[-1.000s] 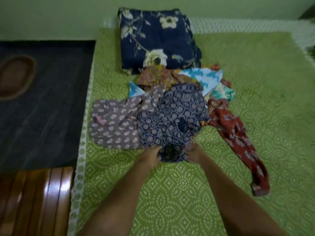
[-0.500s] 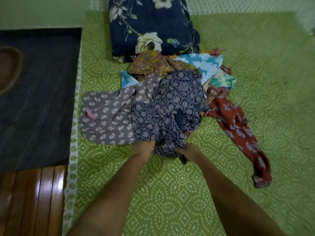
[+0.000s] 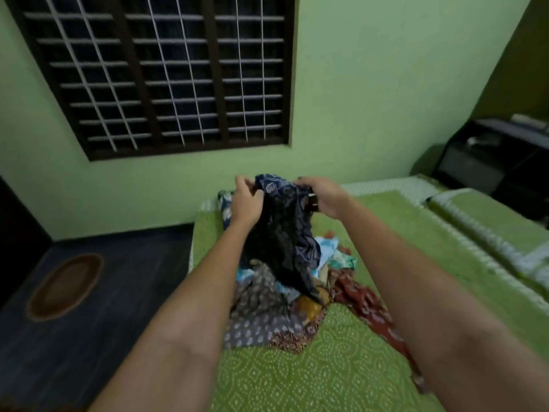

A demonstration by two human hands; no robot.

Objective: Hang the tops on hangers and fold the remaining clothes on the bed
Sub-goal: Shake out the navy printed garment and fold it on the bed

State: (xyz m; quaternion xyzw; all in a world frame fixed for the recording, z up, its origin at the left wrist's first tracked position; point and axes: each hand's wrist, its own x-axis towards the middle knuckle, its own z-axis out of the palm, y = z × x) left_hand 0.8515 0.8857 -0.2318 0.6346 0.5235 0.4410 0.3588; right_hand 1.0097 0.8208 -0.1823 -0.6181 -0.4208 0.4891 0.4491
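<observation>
A dark blue patterned garment [image 3: 282,233] hangs in the air above the bed, bunched at its top. My left hand [image 3: 246,200] grips its upper left edge and my right hand [image 3: 322,197] grips the upper right edge. Its lower end trails down to the pile of clothes [image 3: 297,292] on the green bedspread [image 3: 326,376]. The pile holds a grey printed piece [image 3: 255,316], a red printed piece [image 3: 368,304] stretching to the right, and light blue and orange pieces. No hanger is in view.
A folded navy floral blanket [image 3: 225,209] lies at the bed's far end, mostly hidden by my left hand. A barred window [image 3: 166,75] fills the green wall. Dark floor with an oval mat [image 3: 65,285] is on the left; a dark cabinet [image 3: 499,165] stands far right.
Both hands have lifted the dark blue garment off the pile and up into the air. My view has tilted upward, bringing the window and wall into sight.
</observation>
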